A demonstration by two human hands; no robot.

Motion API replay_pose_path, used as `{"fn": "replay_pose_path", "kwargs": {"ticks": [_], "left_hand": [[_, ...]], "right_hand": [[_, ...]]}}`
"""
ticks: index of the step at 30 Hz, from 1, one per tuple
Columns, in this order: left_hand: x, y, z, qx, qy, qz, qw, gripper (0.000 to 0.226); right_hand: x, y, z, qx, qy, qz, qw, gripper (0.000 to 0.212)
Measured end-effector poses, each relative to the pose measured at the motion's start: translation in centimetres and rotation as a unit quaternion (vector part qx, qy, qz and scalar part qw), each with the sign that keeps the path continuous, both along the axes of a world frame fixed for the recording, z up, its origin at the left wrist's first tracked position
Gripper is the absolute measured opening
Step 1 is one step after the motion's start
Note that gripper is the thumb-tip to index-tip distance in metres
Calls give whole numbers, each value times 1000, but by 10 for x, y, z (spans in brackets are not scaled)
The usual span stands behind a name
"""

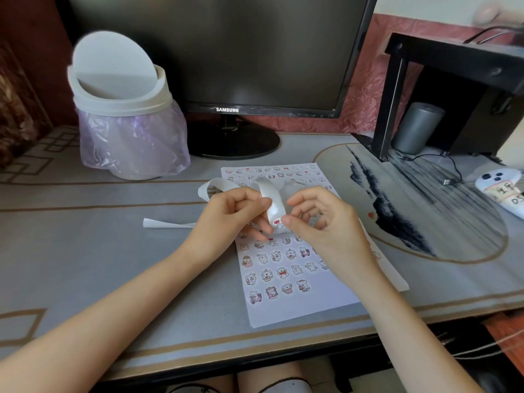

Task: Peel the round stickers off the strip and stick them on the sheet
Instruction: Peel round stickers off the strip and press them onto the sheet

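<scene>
White strip (pixel 272 206) over sheet (pixel 300 306): left grip (pixel 226 219) pinches middle, right grip (pixel 326 225) pinches stickered end.

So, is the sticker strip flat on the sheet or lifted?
Lifted and curled: the strip loops above the sheet, pinched by the left hand and, at its end, the right hand.

1. The sheet's (pixel 320 304) middle rows lie hidden under the left hand (pixel 229 219) and the right hand (pixel 326 222).
2. The right thumb, pinching the strip's (pixel 273 205) end, overlaps the edge of the round sticker (pixel 278 223); whether it is lifted, I can't tell.
3. The drawings at the sheet's far end are too small to make out.
4. The monitor's (pixel 226 52) top is cut off.
5. A pinkish blur (pixel 487 12) fills the top right corner; I can't tell what it is.
6. A white object (pixel 502 191) runs off the right edge.
</scene>
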State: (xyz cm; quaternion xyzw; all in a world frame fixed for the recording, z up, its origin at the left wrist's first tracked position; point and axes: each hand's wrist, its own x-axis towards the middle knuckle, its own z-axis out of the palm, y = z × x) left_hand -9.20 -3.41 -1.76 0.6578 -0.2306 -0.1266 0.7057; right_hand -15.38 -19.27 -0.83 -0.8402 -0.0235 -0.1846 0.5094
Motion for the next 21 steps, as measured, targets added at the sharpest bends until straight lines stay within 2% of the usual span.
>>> {"fn": "replay_pose_path", "kwargs": {"ticks": [9,21], "left_hand": [[-1,-1,2,-22,17,-13,1000,17],[1,-1,-4,21,14,-39,999,10]], "right_hand": [[2,-1,-3,29,-1,18,999,18],[5,-3,-6,47,-7,5,999,13]]}}
